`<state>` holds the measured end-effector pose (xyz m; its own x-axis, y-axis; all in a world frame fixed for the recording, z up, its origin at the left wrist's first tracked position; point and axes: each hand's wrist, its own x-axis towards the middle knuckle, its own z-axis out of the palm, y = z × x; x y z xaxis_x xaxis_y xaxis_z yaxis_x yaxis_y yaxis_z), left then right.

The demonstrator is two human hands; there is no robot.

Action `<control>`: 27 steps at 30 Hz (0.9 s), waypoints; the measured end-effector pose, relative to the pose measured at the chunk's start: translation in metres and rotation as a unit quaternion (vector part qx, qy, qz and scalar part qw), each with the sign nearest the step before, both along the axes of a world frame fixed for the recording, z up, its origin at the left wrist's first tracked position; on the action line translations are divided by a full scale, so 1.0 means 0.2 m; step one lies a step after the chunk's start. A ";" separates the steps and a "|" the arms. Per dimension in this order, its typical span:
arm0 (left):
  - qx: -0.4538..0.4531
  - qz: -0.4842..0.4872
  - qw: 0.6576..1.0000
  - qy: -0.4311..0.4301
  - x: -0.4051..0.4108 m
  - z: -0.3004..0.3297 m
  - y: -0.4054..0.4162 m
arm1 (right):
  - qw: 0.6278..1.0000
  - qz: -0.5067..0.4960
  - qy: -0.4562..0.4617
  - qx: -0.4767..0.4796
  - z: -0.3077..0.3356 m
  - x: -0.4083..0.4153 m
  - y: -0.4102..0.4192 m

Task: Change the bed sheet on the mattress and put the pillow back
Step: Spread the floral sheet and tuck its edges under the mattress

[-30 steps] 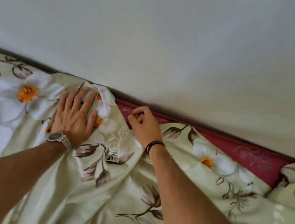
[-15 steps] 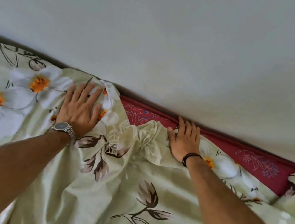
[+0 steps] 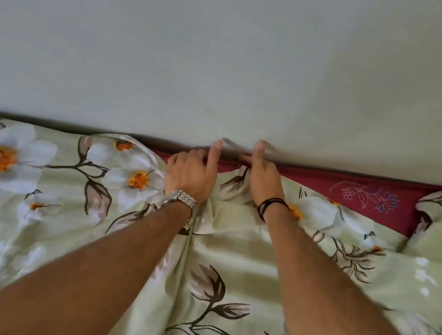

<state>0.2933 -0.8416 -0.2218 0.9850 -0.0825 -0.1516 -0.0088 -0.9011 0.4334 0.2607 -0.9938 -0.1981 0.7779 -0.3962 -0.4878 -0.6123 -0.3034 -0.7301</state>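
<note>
A pale green bed sheet (image 3: pixel 227 257) with white and orange flowers lies rumpled over a dark red mattress (image 3: pixel 356 195), which shows bare in a strip along the wall. My left hand (image 3: pixel 192 172), with a metal watch, and my right hand (image 3: pixel 264 181), with a black wristband, sit close together at the sheet's far edge. Each hand pinches that edge, and a blurred bit of fabric is lifted between them against the wall. No pillow is in view.
A plain pale wall (image 3: pixel 234 51) rises directly behind the mattress and fills the upper half of the view. A dark narrow gap (image 3: pixel 44 123) runs between wall and mattress on the left.
My left hand left its flat rest on the sheet and moved right to the edge. The right hand shifted left to meet it. Both went from flat to pinching the sheet edge.
</note>
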 end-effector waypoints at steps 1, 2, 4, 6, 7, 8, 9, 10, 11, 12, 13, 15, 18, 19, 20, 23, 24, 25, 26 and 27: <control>-0.005 0.012 1.000 0.004 0.01 0.00 -0.01 | 0.998 0.010 -0.006 -0.056 -0.01 0.01 0.01; -0.005 0.019 1.000 0.008 0.02 -0.01 -0.01 | 0.991 0.030 -0.009 -0.132 -0.03 0.01 0.02; 0.006 0.030 0.999 0.008 0.03 -0.02 -0.01 | 0.962 0.067 -0.004 -0.263 -0.04 0.01 0.03; 0.036 0.039 0.999 -0.007 0.02 -0.04 -0.03 | 0.948 0.094 0.009 -0.303 -0.06 0.03 0.02; 0.056 0.036 0.998 -0.013 0.02 -0.05 -0.05 | 0.948 0.098 0.019 -0.303 -0.08 0.03 0.00; 0.071 0.038 0.997 -0.020 0.02 -0.06 -0.06 | 0.949 0.104 0.022 -0.296 -0.09 0.04 -0.01; 0.079 0.048 0.995 -0.026 0.01 -0.06 -0.06 | 0.950 0.109 0.020 -0.291 -0.09 0.05 -0.02; 0.090 0.064 0.993 -0.036 0.02 -0.05 -0.07 | 0.951 0.117 0.013 -0.287 -0.08 0.06 -0.01; 0.099 0.073 0.992 -0.035 0.00 -0.04 -0.07 | 0.954 0.120 0.019 -0.276 -0.07 0.07 0.00; 0.104 0.066 0.992 -0.027 -0.02 -0.03 -0.07 | 0.954 0.115 0.037 -0.274 -0.08 0.06 -0.02; 0.103 0.051 0.993 -0.022 -0.06 -0.02 -0.08 | 0.956 0.114 0.067 -0.263 -0.07 0.04 -0.03; 0.094 0.033 0.995 -0.032 -0.12 -0.03 -0.12 | 0.960 0.089 0.107 -0.244 -0.08 0.04 -0.09; 0.110 0.024 0.993 -0.031 -0.13 -0.07 -0.16 | 0.957 0.068 0.053 -0.276 -0.20 -0.04 -0.14; 0.121 0.025 0.992 -0.039 -0.13 -0.09 -0.15 | 0.950 0.079 0.017 -0.301 -0.25 -0.08 -0.13; 0.132 0.028 0.990 -0.044 -0.12 -0.12 -0.14 | 0.944 0.085 -0.011 -0.319 -0.29 -0.10 -0.11; 0.139 0.024 0.989 -0.035 -0.09 -0.12 -0.13 | 0.932 0.096 -0.026 -0.348 -0.31 -0.07 -0.07; 0.133 0.015 0.991 -0.019 -0.10 -0.12 -0.13 | 0.928 0.104 -0.024 -0.356 -0.31 -0.08 -0.08; 0.127 0.009 0.992 -0.001 -0.11 -0.11 -0.13 | 0.925 0.114 -0.026 -0.362 -0.30 -0.09 -0.08; 0.123 0.005 0.992 0.012 -0.13 -0.10 -0.13 | 0.923 0.119 -0.034 -0.365 -0.30 -0.11 -0.08; 0.119 0.005 0.993 0.017 -0.13 -0.10 -0.14 | 0.923 0.119 -0.043 -0.364 -0.29 -0.12 -0.08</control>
<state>0.2677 -0.8689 -0.2409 0.9796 -0.0305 -0.1987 0.0116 -0.9782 0.2073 0.2375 -1.0107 -0.2552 0.9087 -0.4072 -0.0919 -0.4141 -0.8512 -0.3226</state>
